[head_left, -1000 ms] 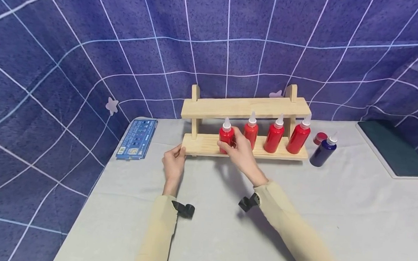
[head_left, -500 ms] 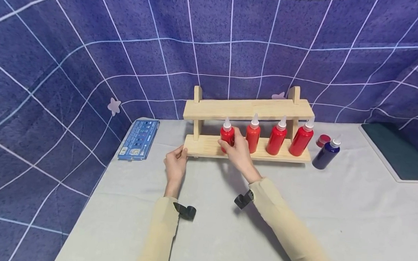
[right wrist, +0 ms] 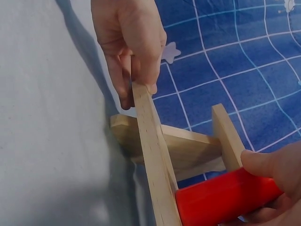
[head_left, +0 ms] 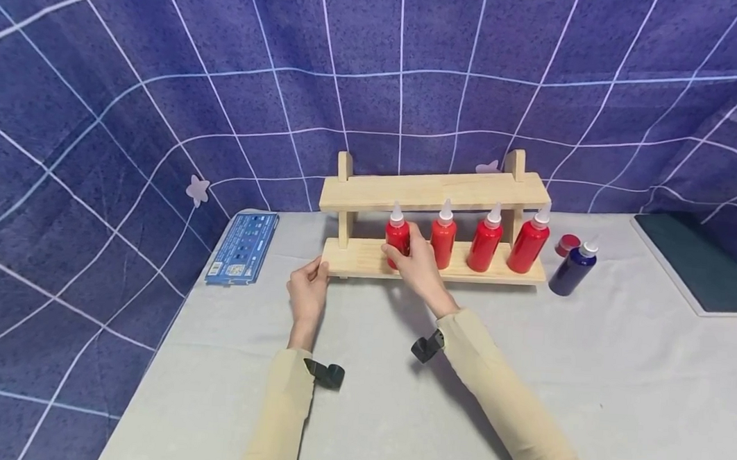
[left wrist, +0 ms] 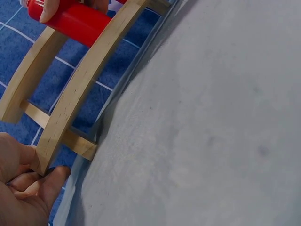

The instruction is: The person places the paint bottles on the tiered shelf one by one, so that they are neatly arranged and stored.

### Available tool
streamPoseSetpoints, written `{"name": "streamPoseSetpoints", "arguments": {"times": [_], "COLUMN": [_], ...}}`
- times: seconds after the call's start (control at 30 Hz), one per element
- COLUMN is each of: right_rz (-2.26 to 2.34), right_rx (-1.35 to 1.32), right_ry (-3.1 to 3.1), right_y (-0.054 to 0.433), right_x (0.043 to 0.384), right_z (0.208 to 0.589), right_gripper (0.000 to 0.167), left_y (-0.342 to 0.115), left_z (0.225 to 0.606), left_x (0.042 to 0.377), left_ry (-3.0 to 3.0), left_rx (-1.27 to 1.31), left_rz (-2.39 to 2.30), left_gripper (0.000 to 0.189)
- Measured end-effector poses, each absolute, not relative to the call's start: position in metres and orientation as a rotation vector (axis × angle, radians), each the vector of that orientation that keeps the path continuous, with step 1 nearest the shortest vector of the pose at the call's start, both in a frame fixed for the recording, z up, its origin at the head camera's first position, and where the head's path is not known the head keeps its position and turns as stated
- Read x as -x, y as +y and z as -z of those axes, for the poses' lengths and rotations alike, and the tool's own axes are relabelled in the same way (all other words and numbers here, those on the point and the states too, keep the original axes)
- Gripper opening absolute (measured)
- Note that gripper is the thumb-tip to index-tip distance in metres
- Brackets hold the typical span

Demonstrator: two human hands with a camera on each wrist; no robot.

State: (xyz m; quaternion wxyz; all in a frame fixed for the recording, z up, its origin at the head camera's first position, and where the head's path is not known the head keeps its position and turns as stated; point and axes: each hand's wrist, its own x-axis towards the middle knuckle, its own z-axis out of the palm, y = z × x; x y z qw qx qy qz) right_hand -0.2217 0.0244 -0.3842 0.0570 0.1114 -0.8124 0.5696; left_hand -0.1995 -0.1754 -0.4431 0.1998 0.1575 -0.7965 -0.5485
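A two-tier wooden rack (head_left: 357,256) stands on the cloth-covered table. My left hand (head_left: 307,293) grips the left end of its lower board (left wrist: 87,77), the thumb above and fingers underneath, as the left wrist view shows. On that same board, my right hand (head_left: 421,271) holds a red squeeze bottle (head_left: 396,235) with a white nozzle, thumb and fingers around its body. The bottle is upright, its base at the board (right wrist: 155,155) in the right wrist view. To its right, three similar red bottles (head_left: 443,244) stand in a row.
Right of the rack, a dark blue bottle (head_left: 571,270) with a white nozzle stands beside a small red-lidded item (head_left: 568,244). A blue printed box (head_left: 242,248) lies at left, a dark green board (head_left: 704,265) at far right. A blue gridded cloth (head_left: 375,98) hangs behind.
My right hand and its bottle have shifted slightly left along the lower board, widening the gap to the neighbouring bottle. The left hand keeps its grip on the board's end.
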Motion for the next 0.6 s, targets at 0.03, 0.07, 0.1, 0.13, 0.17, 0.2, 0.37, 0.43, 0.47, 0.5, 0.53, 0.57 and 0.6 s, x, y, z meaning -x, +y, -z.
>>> {"name": "streamPoseSetpoints", "arguments": {"times": [0.03,0.07,0.1,0.13,0.17,0.2,0.37,0.43,0.47,0.5,0.53,0.57,0.6], "right_rz": [-1.724,-1.723,-1.723,-1.720,-1.715,-1.714,-1.682,-1.655,-1.641,-1.631,-1.621,-1.617,-1.615], "right_rx": [-0.343,-0.349,-0.350,-0.350,-0.352,-0.357,-0.370,-0.381,-0.390,-0.399,-0.406,-0.413,-0.422], "right_ry": [-2.470,-2.476,-2.482,-2.490,-2.498,-2.504,-2.510,-2.494,-2.482,-2.471,-2.466,-2.459,-2.455], "right_y": [0.025,0.025,0.025,0.025,0.025,0.024,0.026,0.028,0.029,0.030,0.032,0.033,0.035], "right_x": [0.222,0.222,0.222,0.222,0.221,0.221,0.215,0.211,0.209,0.207,0.204,0.201,0.197], "right_z": [0.384,0.384,0.384,0.384,0.383,0.383,0.379,0.374,0.371,0.367,0.363,0.359,0.355], "right_gripper": [0.049,0.049,0.049,0.050,0.051,0.054,0.066,0.068,0.069,0.069,0.069,0.070,0.070], "left_y": [-0.175,-0.176,-0.176,-0.176,-0.176,-0.176,-0.176,-0.176,-0.176,-0.176,-0.176,-0.176,-0.176], "left_z": [0.443,0.444,0.445,0.445,0.445,0.446,0.446,0.446,0.445,0.444,0.444,0.445,0.445], "left_x": [0.200,0.200,0.200,0.199,0.199,0.199,0.198,0.198,0.199,0.199,0.199,0.199,0.199], "left_ry": [-2.224,-2.222,-2.220,-2.220,-2.220,-2.219,-2.233,-2.237,-2.237,-2.237,-2.236,-2.236,-2.236], "left_rx": [-0.436,-0.432,-0.429,-0.429,-0.434,-0.435,-0.452,-0.446,-0.442,-0.436,-0.436,-0.434,-0.435], "left_rz": [1.539,1.542,1.549,1.553,1.556,1.562,1.565,1.564,1.565,1.562,1.560,1.556,1.554], "left_gripper": [0.030,0.030,0.030,0.031,0.031,0.031,0.032,0.032,0.032,0.032,0.032,0.032,0.031]}}
